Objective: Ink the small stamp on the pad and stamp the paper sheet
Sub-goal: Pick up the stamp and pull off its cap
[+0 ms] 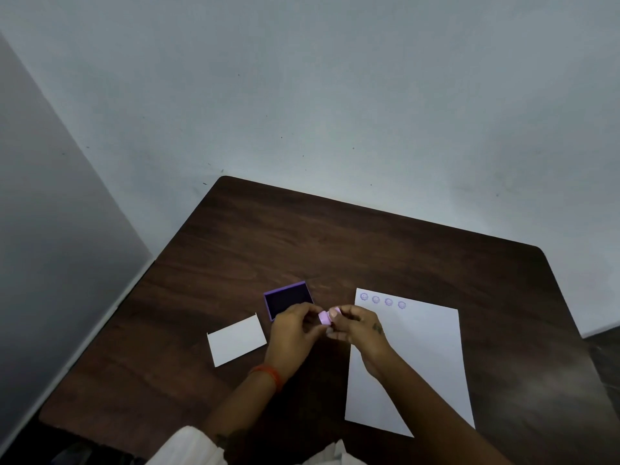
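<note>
Both hands pinch the small stamp between them: left hand and right hand, beside the pad above the desk.

No legible text or labels

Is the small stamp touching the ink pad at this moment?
Apart. The head view shows the small stamp held up between both hands, with dark table between it and the open ink pad.
</note>
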`<state>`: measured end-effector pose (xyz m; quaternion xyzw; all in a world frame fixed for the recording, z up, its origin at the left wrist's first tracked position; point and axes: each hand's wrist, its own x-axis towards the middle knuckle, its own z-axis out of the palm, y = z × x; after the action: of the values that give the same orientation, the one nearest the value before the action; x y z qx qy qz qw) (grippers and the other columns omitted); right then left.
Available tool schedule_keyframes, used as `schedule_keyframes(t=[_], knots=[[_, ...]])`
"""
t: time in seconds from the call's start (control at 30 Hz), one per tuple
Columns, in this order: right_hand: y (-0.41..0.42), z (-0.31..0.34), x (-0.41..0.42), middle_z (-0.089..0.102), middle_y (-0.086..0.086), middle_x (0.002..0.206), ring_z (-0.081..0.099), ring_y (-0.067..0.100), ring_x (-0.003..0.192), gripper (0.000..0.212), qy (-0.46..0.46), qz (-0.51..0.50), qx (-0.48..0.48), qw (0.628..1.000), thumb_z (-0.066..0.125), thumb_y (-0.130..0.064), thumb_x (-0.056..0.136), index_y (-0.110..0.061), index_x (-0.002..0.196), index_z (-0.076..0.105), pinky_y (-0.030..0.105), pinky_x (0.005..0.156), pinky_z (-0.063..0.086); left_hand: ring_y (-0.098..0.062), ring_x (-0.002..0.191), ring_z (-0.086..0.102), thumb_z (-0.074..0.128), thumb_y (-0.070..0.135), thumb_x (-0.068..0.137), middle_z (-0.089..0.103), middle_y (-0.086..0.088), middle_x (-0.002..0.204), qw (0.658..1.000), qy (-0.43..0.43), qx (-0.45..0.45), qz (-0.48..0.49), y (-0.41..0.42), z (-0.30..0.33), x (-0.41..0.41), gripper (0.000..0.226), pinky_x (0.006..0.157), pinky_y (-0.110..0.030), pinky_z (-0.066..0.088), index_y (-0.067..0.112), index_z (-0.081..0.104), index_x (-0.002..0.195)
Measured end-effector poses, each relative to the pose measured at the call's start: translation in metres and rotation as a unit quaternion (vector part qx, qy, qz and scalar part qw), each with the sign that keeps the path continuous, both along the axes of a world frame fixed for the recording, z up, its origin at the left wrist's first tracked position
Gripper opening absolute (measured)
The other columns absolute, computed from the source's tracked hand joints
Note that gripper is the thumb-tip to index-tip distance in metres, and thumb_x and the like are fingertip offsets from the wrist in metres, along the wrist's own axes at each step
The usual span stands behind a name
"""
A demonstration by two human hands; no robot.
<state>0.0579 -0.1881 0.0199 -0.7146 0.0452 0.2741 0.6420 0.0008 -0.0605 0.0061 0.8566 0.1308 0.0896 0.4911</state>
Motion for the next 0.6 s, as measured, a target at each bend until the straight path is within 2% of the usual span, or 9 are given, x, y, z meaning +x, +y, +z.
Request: schedule_keyframes(t=[0.07, 0.17, 0.23, 0.37, 0.5, 0.6], knots=[[-0.003, 0.001, 0.001, 0.073, 0.004, 0.088, 0.073, 0.016, 0.076, 0.006, 0.017, 0.010, 0.020, 1.000, 0.068, -0.015, 0.082, -0.018, 0.086, 0.070, 0.017, 0.059, 0.057, -0.005, 0.084, 0.063, 0.071, 0.024, 0.077, 0.071, 0.002, 0.096, 1.000, 0.000, 0.002, 0.001, 0.002, 0.001, -0.001, 0.021, 0.078, -0.013, 0.049, 0.021, 0.067, 0.098], [-0.007, 0.002, 0.003, 0.072, 0.007, 0.097, 0.073, 0.020, 0.085, 0.019, 0.027, 0.043, 0.054, 0.997, 0.065, -0.011, 0.083, -0.010, 0.102, 0.067, 0.021, 0.068, 0.059, -0.006, 0.086, 0.064, 0.072, 0.025, 0.077, 0.072, 0.003, 0.096, 1.000, 0.004, 0.004, -0.001, 0.005, 0.002, -0.003, 0.023, 0.084, -0.020, 0.052, 0.020, 0.068, 0.099], [-0.007, 0.003, 0.003, 0.071, 0.007, 0.099, 0.072, 0.021, 0.088, 0.025, 0.025, 0.049, 0.050, 0.997, 0.067, -0.011, 0.082, -0.009, 0.107, 0.065, 0.023, 0.072, 0.060, -0.006, 0.086, 0.064, 0.072, 0.024, 0.076, 0.072, 0.003, 0.097, 1.000, 0.005, 0.005, 0.001, 0.004, 0.002, -0.005, 0.024, 0.084, -0.020, 0.052, 0.020, 0.068, 0.100], [-0.003, 0.004, 0.003, 0.073, 0.009, 0.096, 0.072, 0.018, 0.079, 0.008, -0.006, 0.037, -0.007, 0.999, 0.070, -0.017, 0.080, -0.017, 0.088, 0.070, 0.016, 0.064, 0.058, -0.002, 0.082, 0.062, 0.071, 0.025, 0.077, 0.072, 0.004, 0.095, 1.000, -0.001, 0.004, 0.008, 0.002, 0.005, -0.004, 0.022, 0.077, -0.009, 0.046, 0.020, 0.068, 0.098], [-0.009, 0.010, 0.008, 0.075, 0.010, 0.092, 0.073, 0.022, 0.082, 0.010, 0.107, -0.023, 0.085, 0.990, 0.064, -0.011, 0.084, -0.011, 0.090, 0.072, 0.023, 0.064, 0.060, -0.003, 0.085, 0.064, 0.073, 0.022, 0.075, 0.071, 0.007, 0.094, 1.000, 0.005, -0.020, 0.009, 0.005, 0.004, -0.004, 0.021, 0.079, -0.013, 0.048, 0.024, 0.068, 0.095], [-0.016, 0.013, 0.010, 0.078, 0.011, 0.081, 0.074, 0.019, 0.072, 0.017, 0.216, -0.071, 0.198, 0.954, 0.061, -0.006, 0.085, -0.008, 0.078, 0.077, 0.024, 0.058, 0.059, -0.002, 0.087, 0.064, 0.075, 0.020, 0.072, 0.070, 0.009, 0.095, 0.998, 0.033, -0.049, 0.001, 0.007, -0.001, -0.005, 0.024, 0.078, -0.013, 0.048, 0.026, 0.067, 0.094]])
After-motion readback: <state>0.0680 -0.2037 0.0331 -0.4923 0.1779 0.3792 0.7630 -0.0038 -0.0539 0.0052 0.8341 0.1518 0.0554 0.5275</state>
